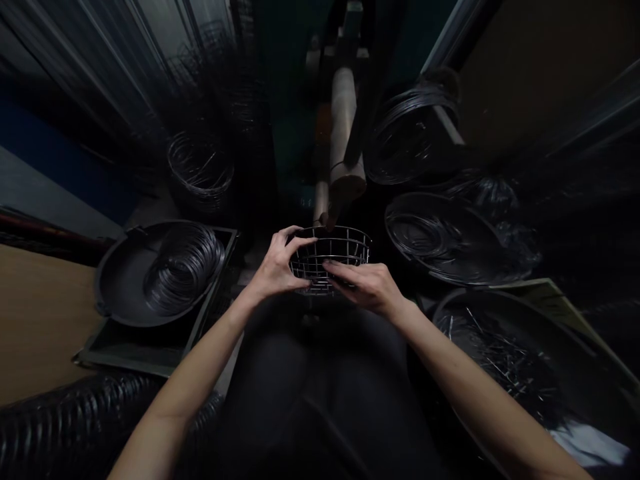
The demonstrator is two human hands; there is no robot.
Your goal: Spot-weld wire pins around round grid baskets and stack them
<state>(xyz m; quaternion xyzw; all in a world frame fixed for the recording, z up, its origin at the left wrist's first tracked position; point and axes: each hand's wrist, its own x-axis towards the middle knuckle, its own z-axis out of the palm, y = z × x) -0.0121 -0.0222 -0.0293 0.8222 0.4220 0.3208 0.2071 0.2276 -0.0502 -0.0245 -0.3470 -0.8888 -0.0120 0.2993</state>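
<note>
A round wire basket (345, 248) is held between my two hands, just under the tip of a machine's thick metal arm (344, 127). My left hand (281, 263) grips the basket's left side, thumb below and fingers over the upper rim. On the near right side, my right hand (367, 283) has its fingers pressed against the wires. The basket's rim reaches the machine's lower tip (327, 221); whether they touch I cannot tell. Parts of the basket's wall are hidden behind my fingers.
To the left, a dark pan (120, 283) holds a stack of wire rings (185, 267). Another pan (475, 267) with wire rings stands at right, and below it a pan (450, 303) of short wire pieces (500, 360). A wire bundle (200, 167) stands at back left.
</note>
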